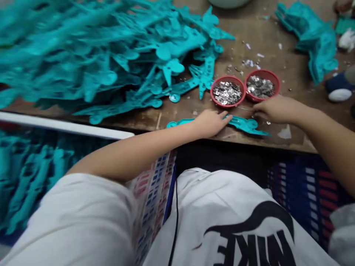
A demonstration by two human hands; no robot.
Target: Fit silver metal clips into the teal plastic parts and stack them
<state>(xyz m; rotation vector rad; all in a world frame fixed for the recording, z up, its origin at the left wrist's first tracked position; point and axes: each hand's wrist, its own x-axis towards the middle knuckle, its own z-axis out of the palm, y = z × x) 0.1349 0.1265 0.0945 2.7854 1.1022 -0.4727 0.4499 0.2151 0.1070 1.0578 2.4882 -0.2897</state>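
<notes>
A long, thin teal plastic part [244, 125] lies flat near the table's front edge. My left hand [210, 123] rests across its middle, fingers stretched out and slightly apart, hiding that stretch of it. Just beyond are two red bowls full of small shiny metal pieces, a left bowl [213, 99] and a right bowl [277, 79]. Close in front of the right bowl is my right hand [273, 109], its fingers bent down and pressed together above the part's right end. Whatever sits between those fingertips is too small to make out.
A large heap of similar teal parts [111, 55] covers the table's left side. More teal pieces [316, 40] lie stacked at the far right, near another person's hand or foot-like blurred shape [340, 88]. Loose metal bits scatter behind the bowls. Below left, teal parts [36, 177] fill a container.
</notes>
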